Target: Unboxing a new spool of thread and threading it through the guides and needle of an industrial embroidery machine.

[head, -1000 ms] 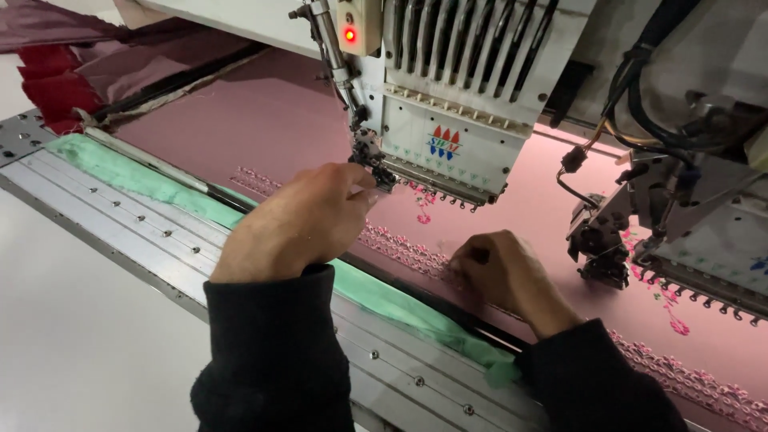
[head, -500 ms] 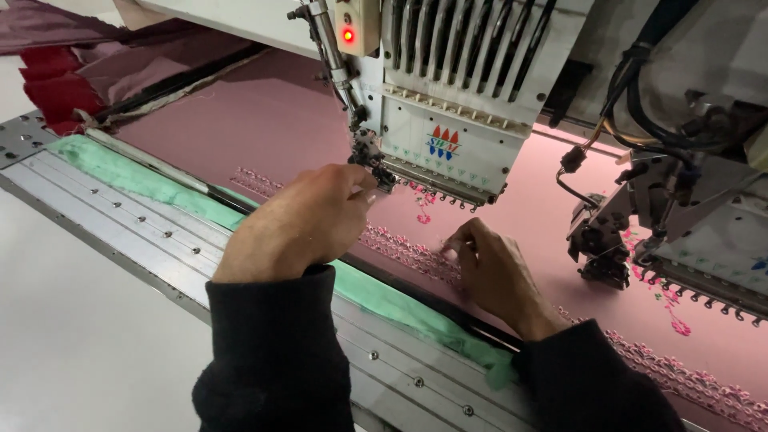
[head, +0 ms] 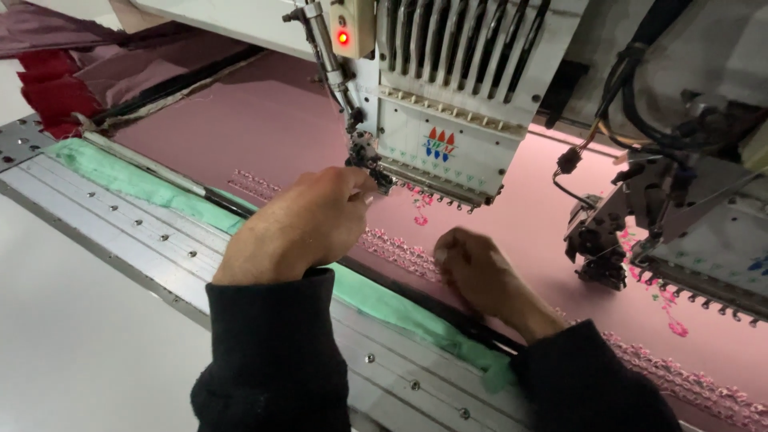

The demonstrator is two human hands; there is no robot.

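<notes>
Left hand (head: 308, 224) curled at the needle bar of the embroidery head (head: 448, 104), fingertips hidden, grip impossible to tell; right hand (head: 480, 272) loosely closed on pink fabric (head: 272, 128) just below. Risk of needle strike, lamp lit red

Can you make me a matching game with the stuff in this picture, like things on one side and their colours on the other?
Things:
1. Small light on the embroidery machine head
2. Strip along the metal frame rail
3. Stretched fabric under the needles
4. Sleeves of the person

Colours:
A. Black
B. Pink
C. Red
D. Green

Pairs: 1-C, 2-D, 3-B, 4-A

Bonus: the left hand is up at the needle area, and the right hand rests on the fabric near the flower stitching.
</notes>
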